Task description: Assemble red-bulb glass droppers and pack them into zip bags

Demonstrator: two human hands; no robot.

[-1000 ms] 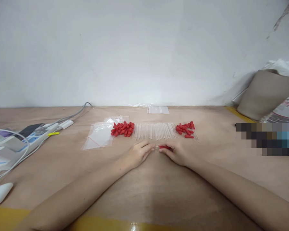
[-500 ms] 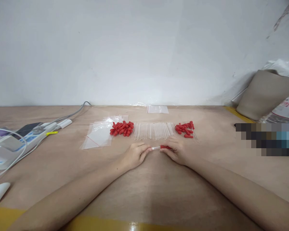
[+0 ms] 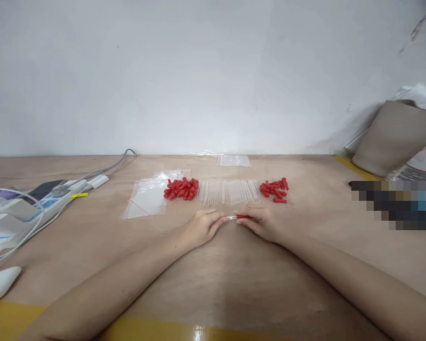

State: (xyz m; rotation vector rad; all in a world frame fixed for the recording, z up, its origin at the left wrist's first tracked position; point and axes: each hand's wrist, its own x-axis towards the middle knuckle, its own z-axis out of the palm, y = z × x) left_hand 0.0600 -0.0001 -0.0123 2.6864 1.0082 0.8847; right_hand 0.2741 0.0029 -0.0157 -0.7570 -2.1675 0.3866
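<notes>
My left hand [image 3: 205,228] is closed, its thumb and fingers pinching a thin clear glass dropper tube [image 3: 231,218] held level above the table. My right hand [image 3: 266,223] is closed around a red rubber dropper bulb [image 3: 243,216], whose open end faces the tube. Tube and bulb are in line and meet between the hands; how deep the tube sits in the bulb I cannot tell. Just beyond the hands lies a row of glass tubes [image 3: 229,191]. A heap of red bulbs [image 3: 181,188] flanks the row on the left, a smaller heap [image 3: 274,187] on the right.
Clear plastic bags [image 3: 147,199] lie left of the bulbs, and another bag [image 3: 235,161] is by the wall. At far left are a power strip [image 3: 53,204] with cables and a white mouse-like object [image 3: 3,284]. A grey-brown container [image 3: 386,137] and a blurred patch are at right.
My hands have come slightly closer together, and less of the glass tube shows between them. The whole view has shifted a little.
</notes>
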